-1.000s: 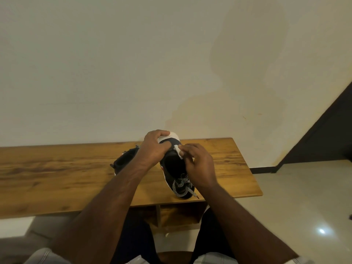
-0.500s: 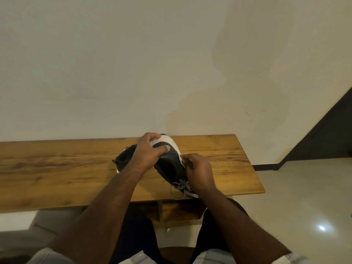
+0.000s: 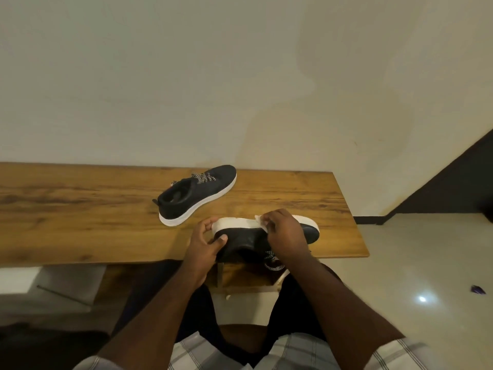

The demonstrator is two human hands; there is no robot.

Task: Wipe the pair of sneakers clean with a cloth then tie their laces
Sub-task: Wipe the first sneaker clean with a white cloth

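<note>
Tilted sideways since before, black white-soled sneaker lies lengthwise left-right; left hand grips its heel, right hand pinches small white cloth on the sole

I see a wooden counter against a stained cream wall, pale glossy floor tiles to the right, a small purple scrap lying there, and a dark panel beyond.
</note>
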